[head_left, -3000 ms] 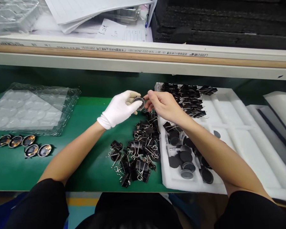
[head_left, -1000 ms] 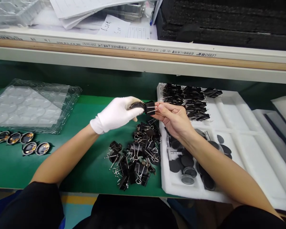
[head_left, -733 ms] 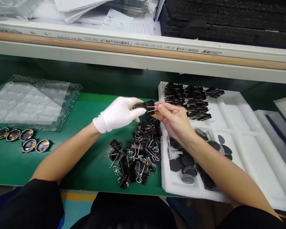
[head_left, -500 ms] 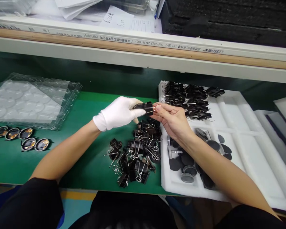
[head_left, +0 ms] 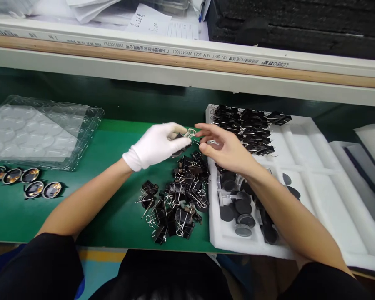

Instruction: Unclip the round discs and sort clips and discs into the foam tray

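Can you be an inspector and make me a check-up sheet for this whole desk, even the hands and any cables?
Surface: green bench, visible between things.
Things: dark round piece in the gloved left hand; wire handles beside it.
Clutter: heaped binder clips; more clips and dark discs in the white tray.
Hands: left closed; bare right hand open nearby.
Cables: nothing seen.
Surroundings: shelf with papers.
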`<state>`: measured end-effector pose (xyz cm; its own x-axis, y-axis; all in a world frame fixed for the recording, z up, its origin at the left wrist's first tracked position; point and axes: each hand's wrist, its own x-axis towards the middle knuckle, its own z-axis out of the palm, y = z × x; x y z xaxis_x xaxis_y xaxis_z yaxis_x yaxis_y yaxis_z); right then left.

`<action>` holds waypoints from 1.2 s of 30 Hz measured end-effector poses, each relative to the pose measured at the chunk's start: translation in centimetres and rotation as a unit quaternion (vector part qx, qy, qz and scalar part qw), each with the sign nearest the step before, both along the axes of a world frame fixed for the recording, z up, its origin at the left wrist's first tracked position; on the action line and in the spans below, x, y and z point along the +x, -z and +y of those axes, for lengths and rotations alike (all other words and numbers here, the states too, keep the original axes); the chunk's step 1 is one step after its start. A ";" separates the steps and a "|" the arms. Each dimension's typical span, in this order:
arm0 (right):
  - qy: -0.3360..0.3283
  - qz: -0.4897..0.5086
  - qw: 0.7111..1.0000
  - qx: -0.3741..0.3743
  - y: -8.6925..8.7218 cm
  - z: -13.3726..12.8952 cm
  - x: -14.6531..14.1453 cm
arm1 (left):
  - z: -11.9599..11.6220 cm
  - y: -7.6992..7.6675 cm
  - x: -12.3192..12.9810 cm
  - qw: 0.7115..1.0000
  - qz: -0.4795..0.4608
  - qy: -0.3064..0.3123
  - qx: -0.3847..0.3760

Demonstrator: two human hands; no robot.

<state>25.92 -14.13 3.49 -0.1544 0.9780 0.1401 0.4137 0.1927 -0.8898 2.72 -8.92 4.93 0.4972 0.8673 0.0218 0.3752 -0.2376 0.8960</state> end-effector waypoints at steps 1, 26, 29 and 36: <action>0.001 -0.098 0.995 0.035 -0.1 0.2 0.8 | 0.2 -0.1 -0.1 0.999 -0.027 -0.017 -0.022; 0.103 0.340 0.931 -0.082 -1.2 -1.5 -3.3 | -1.3 -1.7 0.7 0.983 -0.095 -0.025 -0.155; 0.061 0.286 0.947 -0.131 -1.1 -1.8 -2.7 | -1.7 -2.0 0.4 1.000 0.018 0.003 -0.025; -0.039 0.305 0.904 -0.298 -0.2 -1.9 -1.4 | -0.3 -2.4 -1.3 0.987 0.096 0.119 0.048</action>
<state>24.49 -16.06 3.67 -0.2973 0.8971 -0.3268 -0.1829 -0.3894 -0.9027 1.40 -9.18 7.37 0.6896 0.7240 -0.0166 0.4598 -0.4201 0.7823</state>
